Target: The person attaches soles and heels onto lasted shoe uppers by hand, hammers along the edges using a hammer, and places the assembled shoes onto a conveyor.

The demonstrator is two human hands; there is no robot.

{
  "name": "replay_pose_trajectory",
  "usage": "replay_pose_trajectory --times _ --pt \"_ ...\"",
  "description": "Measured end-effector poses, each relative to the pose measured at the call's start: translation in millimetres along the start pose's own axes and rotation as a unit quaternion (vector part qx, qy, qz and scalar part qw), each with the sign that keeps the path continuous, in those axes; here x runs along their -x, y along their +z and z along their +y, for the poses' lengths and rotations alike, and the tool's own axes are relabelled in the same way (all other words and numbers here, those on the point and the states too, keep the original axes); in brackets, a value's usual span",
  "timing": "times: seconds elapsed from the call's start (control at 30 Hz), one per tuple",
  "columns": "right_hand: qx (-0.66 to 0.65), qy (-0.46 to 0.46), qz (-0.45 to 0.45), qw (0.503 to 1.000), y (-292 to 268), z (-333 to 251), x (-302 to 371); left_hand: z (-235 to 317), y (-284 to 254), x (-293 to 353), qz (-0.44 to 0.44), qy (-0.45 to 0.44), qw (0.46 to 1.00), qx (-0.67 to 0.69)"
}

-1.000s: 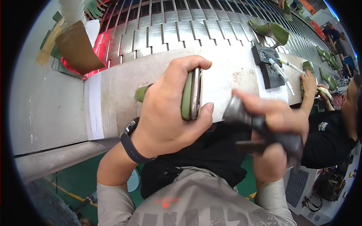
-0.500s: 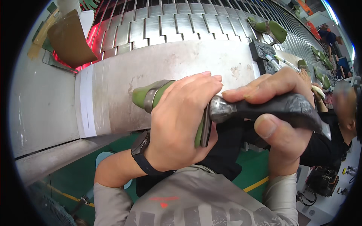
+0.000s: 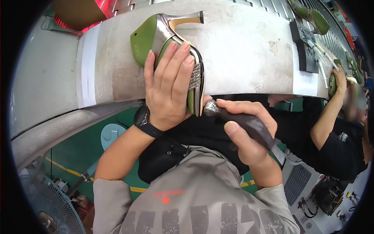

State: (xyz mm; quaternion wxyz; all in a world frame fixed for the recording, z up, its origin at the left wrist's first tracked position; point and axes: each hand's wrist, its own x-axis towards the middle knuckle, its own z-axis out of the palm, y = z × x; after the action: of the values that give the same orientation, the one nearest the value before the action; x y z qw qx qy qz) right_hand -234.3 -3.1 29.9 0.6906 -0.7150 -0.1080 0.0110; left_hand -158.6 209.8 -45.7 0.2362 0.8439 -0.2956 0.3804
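My left hand (image 3: 168, 87) is wrapped round a high-heeled sandal (image 3: 166, 28) in a pewter metallic colour, fitted on a green last (image 3: 143, 43). A glittering stone-studded strap (image 3: 195, 76) shows beside my fingertips. The heel points right at the top, the toe end is toward me, and the sole faces right. My right hand (image 3: 253, 130) grips a hand tool with a dark handle (image 3: 249, 124) and a rounded metal end (image 3: 211, 107). That rounded end is at the sole's edge near the toe; whether it touches cannot be told. A flat metal piece (image 3: 278, 154) sticks out behind my palm.
The pale bench (image 3: 241, 50) borders a slatted metal conveyor (image 3: 269, 7). A dark block (image 3: 304, 46) with pens (image 3: 320, 50) stands right, near another green-lasted shoe (image 3: 316, 20). A co-worker's arm (image 3: 329, 107) reaches in there. A fan (image 3: 54, 210) stands lower left.
The sandal has turned, so its heel now shows at the top. Both hands sit lower and farther from the view, and the tool has shifted to the sole's toe end.
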Motion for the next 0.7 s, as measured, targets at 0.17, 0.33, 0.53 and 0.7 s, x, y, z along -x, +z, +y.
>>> replay_pose_trajectory --times 0.17,0.33,0.53,0.7 --pt "0.029 -0.042 0.008 0.999 -13.8 -2.7 -21.7 0.6 4.3 6.3 0.002 -0.016 1.0 0.004" --pt "0.122 -0.15 -0.049 0.98 -17.0 -21.5 -30.7 0.6 6.5 7.1 0.011 -0.013 1.0 -0.01" --pt "0.088 -0.126 -0.046 0.987 4.6 -8.3 -29.2 -0.2 5.1 10.4 -0.043 0.005 0.998 -0.047" --pt "0.044 -0.113 -0.06 0.991 -2.7 0.5 -46.4 -0.6 8.8 9.8 0.002 -0.02 0.999 -0.029"
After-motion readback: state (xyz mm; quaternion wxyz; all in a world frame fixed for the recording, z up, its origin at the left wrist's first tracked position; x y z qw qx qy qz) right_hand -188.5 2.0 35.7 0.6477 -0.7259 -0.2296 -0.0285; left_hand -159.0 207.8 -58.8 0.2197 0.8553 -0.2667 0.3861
